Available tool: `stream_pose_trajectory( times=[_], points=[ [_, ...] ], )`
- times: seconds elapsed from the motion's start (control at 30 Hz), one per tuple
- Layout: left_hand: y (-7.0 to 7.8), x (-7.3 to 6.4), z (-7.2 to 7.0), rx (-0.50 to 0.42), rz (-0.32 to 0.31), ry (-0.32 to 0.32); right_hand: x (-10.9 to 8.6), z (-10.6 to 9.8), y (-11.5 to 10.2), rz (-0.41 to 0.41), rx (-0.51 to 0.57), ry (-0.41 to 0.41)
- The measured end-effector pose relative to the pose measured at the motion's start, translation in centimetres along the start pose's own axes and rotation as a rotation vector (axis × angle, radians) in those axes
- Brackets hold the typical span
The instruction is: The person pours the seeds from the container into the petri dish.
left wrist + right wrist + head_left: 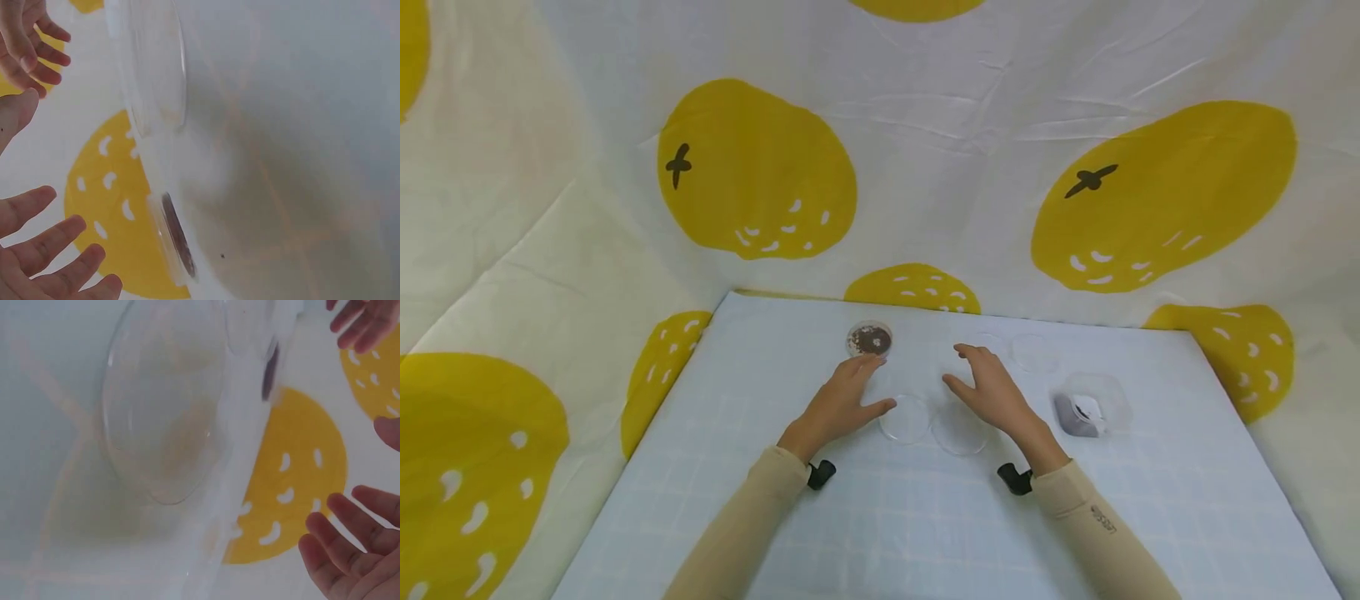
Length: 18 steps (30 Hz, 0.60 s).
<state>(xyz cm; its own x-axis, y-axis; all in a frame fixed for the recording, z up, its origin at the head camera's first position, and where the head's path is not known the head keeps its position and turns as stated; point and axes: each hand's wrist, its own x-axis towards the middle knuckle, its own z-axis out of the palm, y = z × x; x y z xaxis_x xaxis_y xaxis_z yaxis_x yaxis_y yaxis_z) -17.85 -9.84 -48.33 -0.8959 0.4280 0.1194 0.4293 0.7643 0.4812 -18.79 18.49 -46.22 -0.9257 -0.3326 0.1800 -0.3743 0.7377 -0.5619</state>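
Observation:
My left hand [841, 398] hovers over the table with its fingers extended and its thumb apart. Opposite it, my right hand [997, 392] is held up in the same way, fingers loosely spread. Both palms are bare in the wrist views. Below and between the hands lie two clear round shallow dishes side by side, a left dish [906, 421] and a right dish [961, 435], the latter partly behind the right hand. Just past the left fingertips stands a clear round dish with dark brown bits [871, 340], also seen edge-on in the left wrist view.
Farther back on the right, faint clear round pieces [1034, 353] lie on the table. A clear tub [1111, 400] with something dark grey and white in it stands right of the right hand. Behind the pale checked tablecloth [865, 533] hangs a white curtain [940, 183] with yellow fruit prints.

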Motion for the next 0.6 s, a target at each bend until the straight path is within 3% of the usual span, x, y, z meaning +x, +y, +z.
stream_pose_trajectory(
  times=[0.3, 0.6],
  points=[
    [1.7, -1.5, 1.3, -0.021, 0.09, 0.069, -3.4, -0.3, -0.1, 0.051, 0.066, 0.087],
    [2.8, -1.7, 2.6, -0.059, 0.185, 0.137, -5.8, -0.6, 0.4, 0.021, 0.045, 0.178]
  ],
)
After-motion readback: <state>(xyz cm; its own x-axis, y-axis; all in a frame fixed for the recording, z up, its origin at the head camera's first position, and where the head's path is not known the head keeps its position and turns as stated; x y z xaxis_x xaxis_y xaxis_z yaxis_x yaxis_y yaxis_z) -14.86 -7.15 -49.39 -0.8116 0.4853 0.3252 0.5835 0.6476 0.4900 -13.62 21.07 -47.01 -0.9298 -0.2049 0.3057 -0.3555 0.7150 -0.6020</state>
